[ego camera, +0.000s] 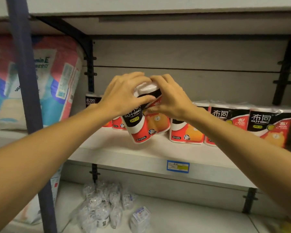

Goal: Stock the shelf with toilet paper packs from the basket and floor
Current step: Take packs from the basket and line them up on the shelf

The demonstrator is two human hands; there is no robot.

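Both my left hand [124, 93] and right hand [168, 96] grip the tilted pack [144, 125] — its base seemingly just touching the shelf [141, 158].

A gray back wall [183, 54] stands behind the white shelf board [141, 153]. Black brackets [89, 64] hold the boards up. A blue price tag [178, 166] sticks on the front edge. A dark blue post [25, 78] runs up on the left. Small clear packs [104, 204], maybe tissues, lie on the lower board [191, 214]. The light is dim.
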